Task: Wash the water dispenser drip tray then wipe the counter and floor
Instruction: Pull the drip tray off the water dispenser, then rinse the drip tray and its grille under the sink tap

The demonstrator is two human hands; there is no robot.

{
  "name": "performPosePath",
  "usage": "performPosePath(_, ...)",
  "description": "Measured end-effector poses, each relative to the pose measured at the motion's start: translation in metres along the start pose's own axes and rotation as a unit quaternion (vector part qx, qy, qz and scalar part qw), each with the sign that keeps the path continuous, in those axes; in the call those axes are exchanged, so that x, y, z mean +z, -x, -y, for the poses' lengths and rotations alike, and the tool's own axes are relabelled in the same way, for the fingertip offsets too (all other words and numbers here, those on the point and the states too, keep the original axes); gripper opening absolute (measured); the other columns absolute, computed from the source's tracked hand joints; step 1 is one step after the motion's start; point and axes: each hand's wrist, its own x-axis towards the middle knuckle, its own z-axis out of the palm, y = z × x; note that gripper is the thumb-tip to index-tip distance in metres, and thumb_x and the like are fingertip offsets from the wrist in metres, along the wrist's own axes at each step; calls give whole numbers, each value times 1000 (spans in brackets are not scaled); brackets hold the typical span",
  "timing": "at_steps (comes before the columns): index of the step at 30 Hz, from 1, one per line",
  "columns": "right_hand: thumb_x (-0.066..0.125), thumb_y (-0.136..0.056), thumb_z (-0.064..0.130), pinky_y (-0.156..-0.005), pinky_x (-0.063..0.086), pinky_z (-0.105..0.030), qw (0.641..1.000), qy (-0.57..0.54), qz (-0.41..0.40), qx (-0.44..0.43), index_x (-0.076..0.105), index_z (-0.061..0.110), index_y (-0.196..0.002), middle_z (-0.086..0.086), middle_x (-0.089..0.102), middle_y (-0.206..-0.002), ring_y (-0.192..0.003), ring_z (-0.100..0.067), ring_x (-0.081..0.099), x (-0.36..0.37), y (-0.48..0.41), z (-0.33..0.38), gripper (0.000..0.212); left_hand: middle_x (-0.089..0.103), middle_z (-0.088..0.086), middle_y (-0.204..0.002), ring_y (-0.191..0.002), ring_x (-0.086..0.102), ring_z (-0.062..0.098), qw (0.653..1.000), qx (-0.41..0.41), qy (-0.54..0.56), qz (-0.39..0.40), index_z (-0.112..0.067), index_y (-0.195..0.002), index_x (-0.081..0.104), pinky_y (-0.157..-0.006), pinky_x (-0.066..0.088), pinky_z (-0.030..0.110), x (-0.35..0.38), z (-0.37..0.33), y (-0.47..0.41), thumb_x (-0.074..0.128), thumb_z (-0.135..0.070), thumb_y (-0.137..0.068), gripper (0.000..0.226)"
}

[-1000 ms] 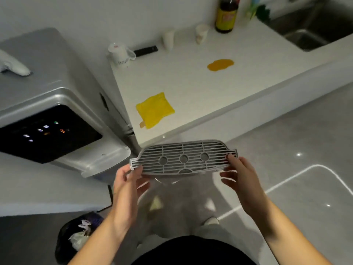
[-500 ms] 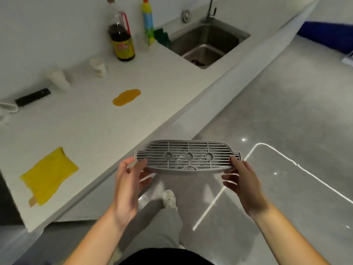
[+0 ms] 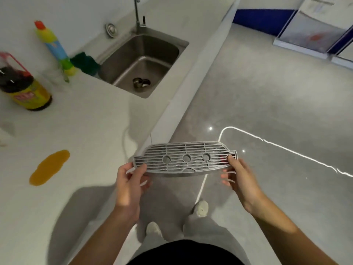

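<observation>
I hold a grey slotted drip tray (image 3: 185, 159) level in front of me, over the floor beside the counter edge. My left hand (image 3: 129, 182) pinches its left end, thumb on top and fingers beneath. At the right end, my right hand (image 3: 238, 176) grips the tray the same way. A steel sink (image 3: 164, 52) with a tap (image 3: 136, 12) lies ahead on the white counter (image 3: 91, 127). An orange spill (image 3: 48, 167) sits on the counter to my left.
A dark sauce bottle (image 3: 24, 88), a colourful detergent bottle (image 3: 55, 46) and a green sponge (image 3: 85, 62) stand left of the sink. The glossy grey floor (image 3: 267, 96) stretches to the right, with blue-and-white boxes (image 3: 313, 25) at the far right. My shoes (image 3: 199, 207) show below.
The view has swung right from the water dispenser along the counter to the sink. The yellow cloth and dispenser have left the view. Both hands keep holding the tray.
</observation>
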Motion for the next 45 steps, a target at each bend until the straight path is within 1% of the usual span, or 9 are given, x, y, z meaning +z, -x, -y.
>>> performPosePath(3,59,-103,35,-69,51,-36,1000,3,0,-12,64,6,-113,-13,62,-92,-70,-20,62,0,-51,24,32,68,10,-96,-77,67,20,1000,3,-2,1,-21,-106,59,-72,56,37,33,-6,-40,66,-13,-99,13)
performPosePath(11,60,-101,42,-66,59,-32,996,46,72,-5,65,9,-116,-15,69,-98,-76,-22,70,-1,-186,99,36,73,17,-112,-94,74,30,998,31,-15,-50,-14,-116,61,-75,55,42,123,-20,-127,64,-17,-100,17)
performPosePath(20,62,-101,41,-64,58,-32,989,82,124,-5,65,10,-111,-12,70,-95,-75,-21,70,26,-324,195,33,73,13,-101,-92,72,30,993,36,32,-110,-10,-122,60,-71,57,38,214,-50,-221,65,-17,-100,24)
performPosePath(24,62,-100,41,-64,57,-34,986,83,143,-2,64,10,-114,-12,68,-95,-76,-23,69,53,-386,228,33,76,5,-93,-86,74,23,992,35,57,-109,-18,-113,63,-69,58,34,240,-63,-279,66,-18,-99,15)
performPosePath(28,61,-102,38,-62,58,-33,984,88,156,0,66,11,-113,-14,70,-97,-75,-24,70,79,-442,262,30,79,5,-104,-91,76,22,991,16,94,-94,-21,-116,70,-71,58,33,261,-83,-339,69,-19,-97,20)
performPosePath(33,59,-102,38,-62,58,-33,978,112,178,-4,66,13,-116,-13,70,-100,-76,-25,71,119,-505,308,29,78,5,-97,-94,70,21,981,-46,183,-50,-19,-95,80,-85,55,39,283,-111,-405,71,-13,-84,15)
performPosePath(37,58,-103,40,-65,59,-33,973,126,194,12,65,14,-119,-11,73,-100,-76,-24,72,156,-544,342,32,72,19,-127,-123,65,36,968,-73,238,-28,-2,-135,65,-109,48,51,299,-138,-432,66,-19,-84,54)
performPosePath(39,58,-103,41,-66,60,-34,969,141,204,22,64,15,-121,-12,74,-103,-78,-25,73,174,-564,357,33,66,23,-138,-131,61,40,961,-71,264,-30,-4,-138,63,-113,45,54,305,-145,-444,63,-25,-89,53)
performPosePath(45,56,-103,40,-66,60,-32,946,187,265,20,65,17,-119,-7,76,-99,-75,-22,74,227,-627,398,29,64,18,-143,-133,60,37,948,-37,301,-91,-16,-136,68,-118,37,60,329,-156,-487,45,-51,-104,53)
